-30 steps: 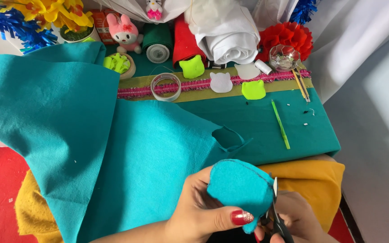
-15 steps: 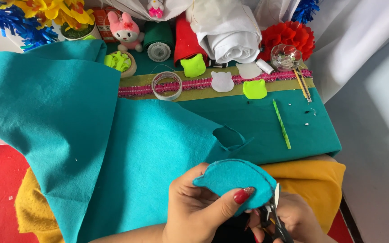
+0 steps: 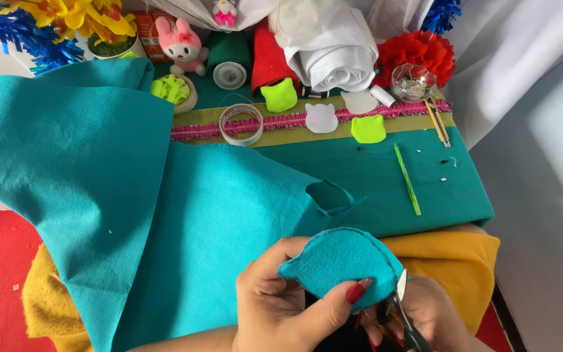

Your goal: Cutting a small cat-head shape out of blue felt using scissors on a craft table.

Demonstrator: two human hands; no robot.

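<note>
Teal felt cutout [image 3: 341, 268] now flatter, turned in left hand [image 3: 281, 306].

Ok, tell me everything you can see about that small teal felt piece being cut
The small teal felt cut-out is a rounded, soft, fuzzy-looking shape with one pointed ear-like corner at its left. A dark drawn line follows its upper edge. It is held up near the bottom of the view, over the yellow felt, pinched by the left hand, thumb on front. Scissors in the right hand meet its right edge.

Matt teal felt piece [image 3: 341, 264], shiny metal scissors [image 3: 404, 306] — fuzzy mustard felt [image 3: 447, 264], glossy tape roll [image 3: 240, 124]
</note>
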